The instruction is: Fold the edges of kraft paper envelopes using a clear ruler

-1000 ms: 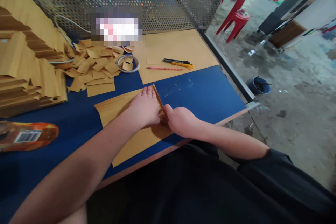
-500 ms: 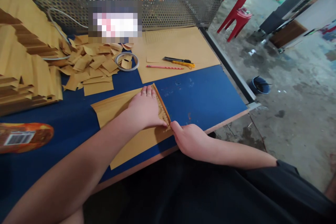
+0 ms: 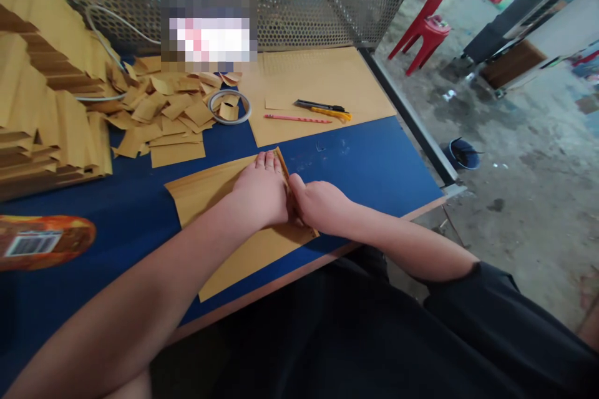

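1. Okay, the right hand (image 3: 318,202) has moved. Half a second ago it was at the near end of the ruler (image 3: 282,163), by the table (image 3: 374,162) edge. Now it is back up beside the left hand (image 3: 259,193), touching it across the ruler.
2. The left hand has not shifted. Its palm is flat, fingers straight and together, pressing ruler and brown sheet (image 3: 210,190) down; nothing is clasped in it.
3. Right hand grip: the fingers are curled against the ruler's right edge. Cannot tell if they pinch anything, because the fingertips are hidden.
4. Judgement: this looks like a repeat pass along the same ruler edge, so work on this line of the sheet is not finished.
5. The brown sheet lies flat at the near table edge, with the ruler along its right side.
6. Containers:
   - A blue bucket (image 3: 461,153) on the floor to the right holds something dark that is too small to name.
   - The tape roll (image 3: 234,123) has a paper scrap (image 3: 228,111) lying inside its ring.
7. Nearby things:
   - The utility knife (image 3: 322,109) and pink pencil (image 3: 292,118) lie on the far sheet (image 3: 309,75).
   - The cut pieces (image 3: 163,106) and folded stacks (image 3: 47,131) are to the left.
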Available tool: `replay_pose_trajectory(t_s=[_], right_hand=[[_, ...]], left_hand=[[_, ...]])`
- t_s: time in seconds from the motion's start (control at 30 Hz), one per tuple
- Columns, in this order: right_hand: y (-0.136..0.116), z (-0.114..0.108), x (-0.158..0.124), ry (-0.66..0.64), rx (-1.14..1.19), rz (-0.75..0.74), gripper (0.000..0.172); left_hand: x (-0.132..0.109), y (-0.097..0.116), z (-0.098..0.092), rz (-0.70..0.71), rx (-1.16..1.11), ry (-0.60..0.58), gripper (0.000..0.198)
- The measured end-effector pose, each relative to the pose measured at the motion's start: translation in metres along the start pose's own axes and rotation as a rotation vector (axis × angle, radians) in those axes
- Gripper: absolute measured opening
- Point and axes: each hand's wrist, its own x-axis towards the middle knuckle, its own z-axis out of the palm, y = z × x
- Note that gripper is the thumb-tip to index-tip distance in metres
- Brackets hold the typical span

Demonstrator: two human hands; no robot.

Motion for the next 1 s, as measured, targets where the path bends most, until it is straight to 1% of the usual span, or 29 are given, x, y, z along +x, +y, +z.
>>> replay_pose_trajectory(t_s=[0.07,0.13,0.17,0.23,0.33,0.43,0.53,0.63,0.77,0.83,0.93,1.0], right_hand=[[0.003,-0.006,0.013,0.025,-0.008,-0.01,0.033],[0.008,-0.011,0.027,0.053,-0.005,-0.027,0.034],[0.011,-0.013,0.034,0.068,0.004,-0.035,0.034],[0.017,-0.017,0.049,0.097,0.034,-0.041,0.03],[0.025,-0.022,0.068,0.136,0.1,-0.024,0.027],[0.027,-0.025,0.081,0.156,0.179,-0.01,0.023],[0.026,-0.027,0.089,0.17,0.23,0.002,0.022],[0.024,-0.026,0.091,0.189,0.217,0.031,0.024],[0.021,-0.025,0.084,0.167,0.149,0.044,0.026],[0.019,-0.025,0.076,0.141,0.116,0.028,0.027],[0.015,-0.025,0.058,0.101,0.077,0.0,0.03],[0.012,-0.023,0.045,0.079,0.037,-0.016,0.032]], left_hand=[[0.0,-0.001,0.0,0.004,-0.022,0.009,0.152],[0.001,-0.001,0.0,0.005,-0.019,0.008,0.161],[0.002,-0.002,0.0,0.011,-0.01,0.001,0.16],[0.003,-0.003,0.0,0.043,0.008,-0.016,0.152],[0.003,-0.003,0.001,0.062,0.002,-0.002,0.141],[0.003,-0.003,0.002,0.042,-0.021,0.024,0.14],[0.002,-0.003,0.002,0.043,-0.008,0.025,0.142],[-0.001,-0.003,-0.001,0.054,0.042,0.008,0.146],[-0.002,-0.004,-0.004,0.068,0.007,0.002,0.137],[0.0,-0.004,-0.004,0.067,0.009,0.0,0.137],[0.002,-0.003,-0.001,0.037,0.028,0.007,0.146],[0.002,-0.002,0.0,0.014,-0.006,0.029,0.152]])
